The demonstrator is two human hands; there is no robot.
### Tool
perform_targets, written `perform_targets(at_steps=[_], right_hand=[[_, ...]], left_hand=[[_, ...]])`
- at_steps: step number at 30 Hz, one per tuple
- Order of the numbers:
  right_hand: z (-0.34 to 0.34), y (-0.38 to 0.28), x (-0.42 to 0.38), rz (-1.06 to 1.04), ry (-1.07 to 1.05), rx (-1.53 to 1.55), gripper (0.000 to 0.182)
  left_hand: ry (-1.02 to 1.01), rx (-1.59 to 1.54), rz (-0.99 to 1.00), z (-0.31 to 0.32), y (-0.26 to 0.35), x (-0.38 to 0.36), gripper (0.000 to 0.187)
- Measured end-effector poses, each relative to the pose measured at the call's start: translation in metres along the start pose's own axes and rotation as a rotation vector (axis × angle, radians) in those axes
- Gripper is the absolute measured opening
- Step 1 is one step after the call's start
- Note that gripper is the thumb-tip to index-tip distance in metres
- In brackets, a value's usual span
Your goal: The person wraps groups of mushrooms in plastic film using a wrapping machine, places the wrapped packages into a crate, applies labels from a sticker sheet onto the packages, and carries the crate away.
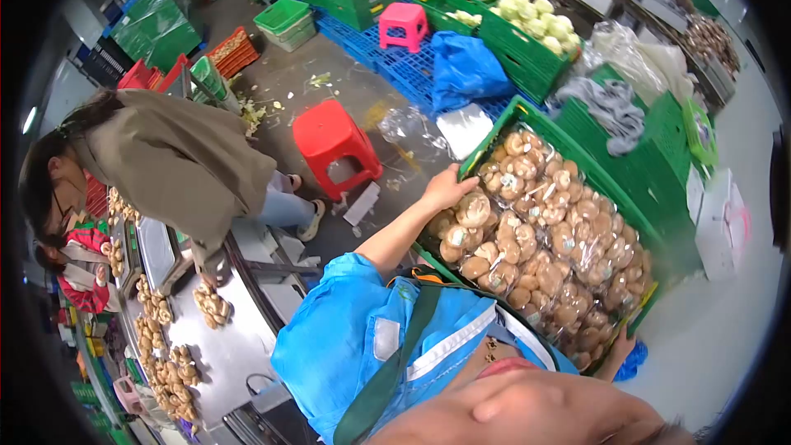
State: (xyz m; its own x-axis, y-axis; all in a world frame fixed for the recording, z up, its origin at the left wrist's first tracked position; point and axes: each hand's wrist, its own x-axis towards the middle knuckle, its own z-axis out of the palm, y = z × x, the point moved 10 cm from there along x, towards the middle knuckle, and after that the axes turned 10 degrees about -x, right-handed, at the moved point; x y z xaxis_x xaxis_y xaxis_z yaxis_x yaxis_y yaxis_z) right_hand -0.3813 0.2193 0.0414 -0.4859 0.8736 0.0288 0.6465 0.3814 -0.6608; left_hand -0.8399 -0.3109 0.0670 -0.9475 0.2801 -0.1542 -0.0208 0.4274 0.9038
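A green plastic crate (595, 175) tilts across the right side of the head view, carried against my front. Plastic-wrapped packs of brown mushrooms (568, 239) fill it. My left hand (449, 188) is closed around the crate's rim at its left end. At the lower right end, my right hand (616, 353) grips the opposite side, its fingers partly hidden by the crate and my body.
A red stool (336, 144) stands ahead on the floor, with a pink stool (403, 26) on blue pallets behind. A stacked green crate (527, 45) holds pale round vegetables. To the left, a person (189, 156) bends over a metal table (227, 354) bearing loose mushrooms.
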Motion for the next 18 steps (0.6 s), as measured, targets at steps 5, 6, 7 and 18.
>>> perform_targets(at_steps=[5,6,7,18], right_hand=[[0.15,-0.168,0.076,-0.194,-0.033,0.06,0.037],[0.179,-0.204,0.092,-0.2,-0.074,0.037,0.036],[0.204,-0.25,0.101,-0.207,-0.075,0.041,0.036],[0.561,-0.68,0.264,-0.414,-0.331,0.133,0.042]], left_hand=[[0.195,-0.1,0.003,-0.153,-0.042,0.085,0.054],[0.276,-0.084,0.055,-0.182,-0.043,0.1,0.053],[0.268,-0.12,0.02,-0.204,-0.053,0.119,0.053],[0.702,-0.189,-0.057,-0.462,-0.117,0.341,0.053]])
